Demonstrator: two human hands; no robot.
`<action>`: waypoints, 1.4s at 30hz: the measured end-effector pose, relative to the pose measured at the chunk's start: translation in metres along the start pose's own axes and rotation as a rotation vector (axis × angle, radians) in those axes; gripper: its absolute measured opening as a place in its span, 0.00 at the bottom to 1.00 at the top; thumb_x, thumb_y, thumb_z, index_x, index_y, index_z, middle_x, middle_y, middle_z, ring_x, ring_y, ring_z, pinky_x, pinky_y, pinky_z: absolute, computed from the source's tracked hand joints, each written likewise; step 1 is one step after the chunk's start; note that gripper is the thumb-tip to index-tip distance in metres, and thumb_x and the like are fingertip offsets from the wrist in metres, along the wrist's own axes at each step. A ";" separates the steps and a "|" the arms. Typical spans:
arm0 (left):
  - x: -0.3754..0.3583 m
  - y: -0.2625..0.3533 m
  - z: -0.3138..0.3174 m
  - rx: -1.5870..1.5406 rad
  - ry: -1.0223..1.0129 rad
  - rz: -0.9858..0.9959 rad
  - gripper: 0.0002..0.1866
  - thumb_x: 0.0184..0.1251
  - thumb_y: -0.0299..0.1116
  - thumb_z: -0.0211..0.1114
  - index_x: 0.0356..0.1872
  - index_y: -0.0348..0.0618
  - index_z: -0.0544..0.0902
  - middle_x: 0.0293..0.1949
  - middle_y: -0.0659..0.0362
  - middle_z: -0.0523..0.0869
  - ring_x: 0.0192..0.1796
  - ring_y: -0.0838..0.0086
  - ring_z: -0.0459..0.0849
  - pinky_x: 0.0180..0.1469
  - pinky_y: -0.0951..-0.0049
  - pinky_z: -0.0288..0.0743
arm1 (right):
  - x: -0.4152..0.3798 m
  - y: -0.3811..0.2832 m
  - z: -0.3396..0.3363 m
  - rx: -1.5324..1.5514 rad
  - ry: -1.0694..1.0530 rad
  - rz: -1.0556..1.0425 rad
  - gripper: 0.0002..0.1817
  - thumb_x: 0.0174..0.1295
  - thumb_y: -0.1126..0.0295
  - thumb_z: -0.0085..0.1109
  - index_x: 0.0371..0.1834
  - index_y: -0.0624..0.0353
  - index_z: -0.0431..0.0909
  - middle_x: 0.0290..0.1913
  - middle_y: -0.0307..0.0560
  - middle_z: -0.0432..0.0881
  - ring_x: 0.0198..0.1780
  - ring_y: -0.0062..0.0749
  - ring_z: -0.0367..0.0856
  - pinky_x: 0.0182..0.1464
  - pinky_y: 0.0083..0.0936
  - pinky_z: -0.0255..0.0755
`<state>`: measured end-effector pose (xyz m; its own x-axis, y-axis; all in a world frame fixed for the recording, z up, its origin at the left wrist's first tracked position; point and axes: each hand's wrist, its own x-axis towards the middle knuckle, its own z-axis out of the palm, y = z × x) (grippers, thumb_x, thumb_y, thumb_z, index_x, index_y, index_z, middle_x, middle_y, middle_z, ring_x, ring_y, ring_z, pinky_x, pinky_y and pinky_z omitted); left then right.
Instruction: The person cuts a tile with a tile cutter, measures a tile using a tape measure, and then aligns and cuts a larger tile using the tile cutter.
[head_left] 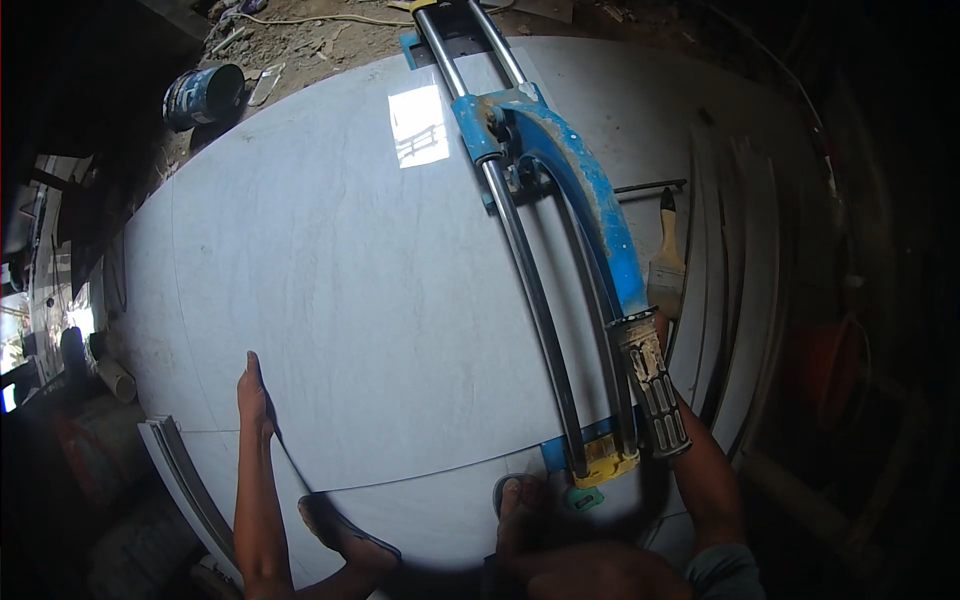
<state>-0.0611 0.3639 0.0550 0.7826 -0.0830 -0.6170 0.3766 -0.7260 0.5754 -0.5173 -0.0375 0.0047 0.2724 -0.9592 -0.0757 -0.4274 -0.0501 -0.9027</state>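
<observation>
A blue tile cutter (pixel 585 185) with two steel rails lies over a large pale tile (pixel 340 260) on the floor. Its long lever slants down toward me and ends in a black ribbed handle (pixel 655 390) smeared with dried mud. My left hand (pixel 254 392) is stretched out at the tile's left side, fingers extended and holding nothing. Most of my right hand (pixel 663 328) is hidden behind the handle, so its grip does not show. Just beyond it lies a paintbrush (pixel 668 255) with a wooden handle. A small green object (pixel 584 498) sits by the cutter's yellow end.
Long narrow tile strips (pixel 735 290) lie on the right, and more strips (pixel 185 480) at lower left. A dirty bucket (pixel 204 97) lies on bare soil at the far left. My sandalled feet (pixel 345 530) stand at the near edge. A red container (pixel 825 370) is in shadow.
</observation>
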 end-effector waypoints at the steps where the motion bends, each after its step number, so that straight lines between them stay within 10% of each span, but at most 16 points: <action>1: -0.004 0.004 0.000 0.027 0.003 0.006 0.43 0.79 0.64 0.45 0.62 0.22 0.76 0.50 0.47 0.85 0.51 0.62 0.81 0.56 0.63 0.77 | 0.000 0.005 -0.004 -0.018 -0.034 0.030 0.21 0.69 0.67 0.66 0.20 0.65 0.70 0.17 0.35 0.66 0.24 0.14 0.60 0.26 0.23 0.58; 11: -0.007 0.013 0.003 0.067 -0.010 -0.048 0.40 0.82 0.58 0.42 0.65 0.22 0.72 0.63 0.41 0.80 0.65 0.56 0.77 0.69 0.64 0.71 | 0.002 0.019 -0.024 -0.167 -0.149 0.042 0.08 0.61 0.79 0.59 0.25 0.59 0.72 0.24 0.28 0.70 0.28 0.13 0.64 0.30 0.18 0.59; 15: -0.001 0.021 -0.005 0.069 -0.062 -0.090 0.40 0.83 0.58 0.41 0.67 0.21 0.70 0.66 0.41 0.77 0.67 0.56 0.76 0.71 0.63 0.68 | 0.002 -0.021 -0.014 -0.659 -0.155 0.321 0.24 0.77 0.65 0.51 0.69 0.72 0.72 0.65 0.59 0.79 0.66 0.46 0.76 0.69 0.39 0.68; 20: -0.008 0.021 0.004 -0.079 -0.069 -0.136 0.39 0.83 0.56 0.41 0.70 0.21 0.66 0.70 0.43 0.74 0.70 0.57 0.73 0.74 0.64 0.65 | -0.001 -0.039 -0.010 -0.415 -0.090 0.145 0.17 0.77 0.59 0.53 0.51 0.64 0.81 0.44 0.49 0.85 0.44 0.31 0.84 0.42 0.27 0.77; 25: -0.009 0.020 0.008 -0.159 -0.055 -0.147 0.36 0.84 0.53 0.42 0.73 0.25 0.64 0.71 0.44 0.73 0.72 0.58 0.71 0.75 0.66 0.63 | 0.002 -0.016 -0.009 -0.340 -0.033 -0.035 0.18 0.70 0.68 0.62 0.22 0.61 0.71 0.20 0.31 0.67 0.26 0.12 0.61 0.27 0.21 0.57; 35: -0.004 0.016 0.006 -0.298 -0.202 -0.113 0.34 0.85 0.51 0.40 0.76 0.29 0.60 0.75 0.48 0.67 0.75 0.59 0.67 0.77 0.64 0.61 | 0.003 -0.033 -0.005 -0.103 -0.067 0.276 0.24 0.71 0.63 0.65 0.18 0.60 0.70 0.18 0.30 0.65 0.25 0.12 0.59 0.25 0.21 0.56; 42: -0.006 0.019 0.006 -0.389 -0.225 -0.117 0.35 0.84 0.53 0.42 0.76 0.31 0.59 0.76 0.50 0.67 0.75 0.58 0.66 0.78 0.63 0.60 | 0.003 -0.008 -0.009 -0.068 -0.110 0.044 0.20 0.72 0.64 0.63 0.23 0.65 0.73 0.21 0.37 0.76 0.27 0.18 0.67 0.31 0.26 0.66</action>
<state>-0.0617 0.3467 0.0664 0.6125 -0.1933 -0.7665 0.6480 -0.4326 0.6269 -0.5208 -0.0423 0.0153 0.3429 -0.9249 -0.1641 -0.4977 -0.0307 -0.8668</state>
